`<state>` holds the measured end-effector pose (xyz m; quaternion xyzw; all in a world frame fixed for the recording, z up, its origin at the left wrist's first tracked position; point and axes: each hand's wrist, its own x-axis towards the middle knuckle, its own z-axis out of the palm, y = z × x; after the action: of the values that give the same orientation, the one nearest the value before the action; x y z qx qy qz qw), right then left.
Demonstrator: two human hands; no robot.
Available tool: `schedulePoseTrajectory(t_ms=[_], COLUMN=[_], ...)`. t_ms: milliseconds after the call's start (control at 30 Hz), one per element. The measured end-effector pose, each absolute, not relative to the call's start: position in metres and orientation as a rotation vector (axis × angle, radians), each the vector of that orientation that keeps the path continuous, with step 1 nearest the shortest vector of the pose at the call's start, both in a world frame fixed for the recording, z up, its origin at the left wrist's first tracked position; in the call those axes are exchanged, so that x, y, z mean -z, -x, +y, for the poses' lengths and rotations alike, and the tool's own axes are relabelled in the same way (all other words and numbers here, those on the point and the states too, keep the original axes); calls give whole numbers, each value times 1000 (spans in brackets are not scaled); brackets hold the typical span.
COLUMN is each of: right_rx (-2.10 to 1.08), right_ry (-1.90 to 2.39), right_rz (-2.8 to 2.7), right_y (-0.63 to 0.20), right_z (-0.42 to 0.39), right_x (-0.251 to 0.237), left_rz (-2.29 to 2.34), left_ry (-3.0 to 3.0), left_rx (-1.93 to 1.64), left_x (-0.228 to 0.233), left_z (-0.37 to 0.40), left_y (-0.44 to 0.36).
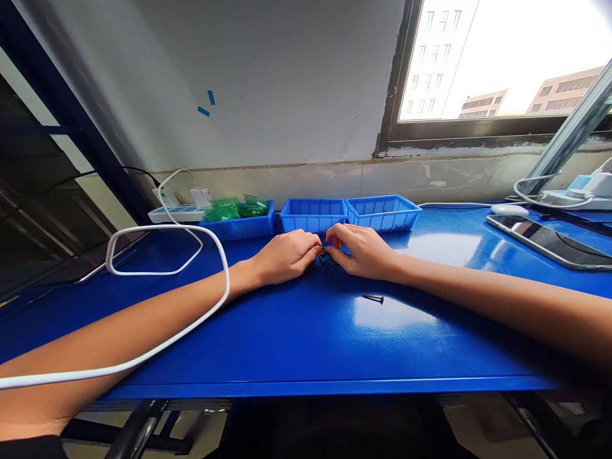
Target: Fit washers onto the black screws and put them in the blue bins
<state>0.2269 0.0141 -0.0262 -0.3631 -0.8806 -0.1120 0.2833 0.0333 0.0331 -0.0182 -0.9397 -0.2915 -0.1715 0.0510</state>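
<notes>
My left hand (291, 256) and my right hand (361, 252) meet fingertip to fingertip over the middle of the blue table (268, 338). Between the fingertips are small black screws (323, 252), partly hidden by the fingers. The left thumb and forefinger are pinched together at these screws. On the other side, the right thumb and forefinger close on a dark screw end, with the remaining fingers curled. More dark screws lie in shadow under the hands, too small to tell apart. Nearer to me, a pair of black screws (373, 298) lies on the tabletop.
Behind the hands stand two blue bins (313, 222) (382, 220) and a blue bin (239, 228) with green plastic bags (234, 209). A white cable (225, 268) loops across my left forearm. Power strips, a phone (549, 241) and a white mouse-like object (509, 210) are at the sides.
</notes>
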Motion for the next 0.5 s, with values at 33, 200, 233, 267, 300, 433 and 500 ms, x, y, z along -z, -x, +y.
schedulePoseTrajectory(t_ms=[33, 200, 233, 267, 300, 433, 500], right_rx=[300, 300, 299, 298, 298, 282, 266], right_ry=[969, 935, 926, 917, 911, 864, 827], right_rz=[-2358, -2365, -2368, -2370, -2370, -2373, -2383], right_y=[-227, -227, -227, -227, -227, -228, -228], right_z=[14, 15, 15, 16, 16, 16, 16], right_x=[26, 27, 27, 27, 28, 28, 28], left_rz=[-882, -863, -863, -863, -863, -864, -874], left_ry=[2861, 2858, 2856, 2855, 2855, 2864, 2868], left_rx=[518, 512, 513, 513, 514, 525, 532], left_x=[18, 19, 19, 19, 19, 20, 20], left_z=[33, 35, 35, 35, 35, 34, 34], left_y=[-33, -33, -33, -33, -33, -32, -33])
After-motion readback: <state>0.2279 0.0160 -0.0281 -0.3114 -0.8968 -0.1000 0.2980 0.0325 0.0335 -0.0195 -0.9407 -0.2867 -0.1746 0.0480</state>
